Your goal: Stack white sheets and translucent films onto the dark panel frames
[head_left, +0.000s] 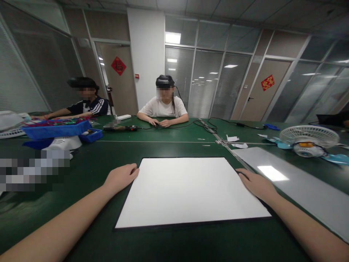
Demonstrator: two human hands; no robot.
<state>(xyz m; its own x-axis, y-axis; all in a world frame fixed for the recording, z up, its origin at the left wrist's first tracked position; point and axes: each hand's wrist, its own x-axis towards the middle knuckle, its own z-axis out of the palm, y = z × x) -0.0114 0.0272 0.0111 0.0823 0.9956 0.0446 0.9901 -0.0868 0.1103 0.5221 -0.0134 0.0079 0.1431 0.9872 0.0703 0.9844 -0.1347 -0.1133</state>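
Note:
A white rectangular board [188,189] with a thin black edge lies flat on the green table [163,145] in front of me. My left hand [121,177] rests against the board's left edge near the far corner, fingers curled together at the rim. Along the right edge my right hand [256,184] lies with its fingers closed on the rim. Both forearms reach in from the bottom corners.
Two people sit at the far side of the table, hands on it. A blue tray [56,128] with colourful bits stands at left. A grey sheet [294,185] lies at right, a small white fan [309,138] beyond it. Cables [201,125] and paper scraps [233,140] lie mid-table.

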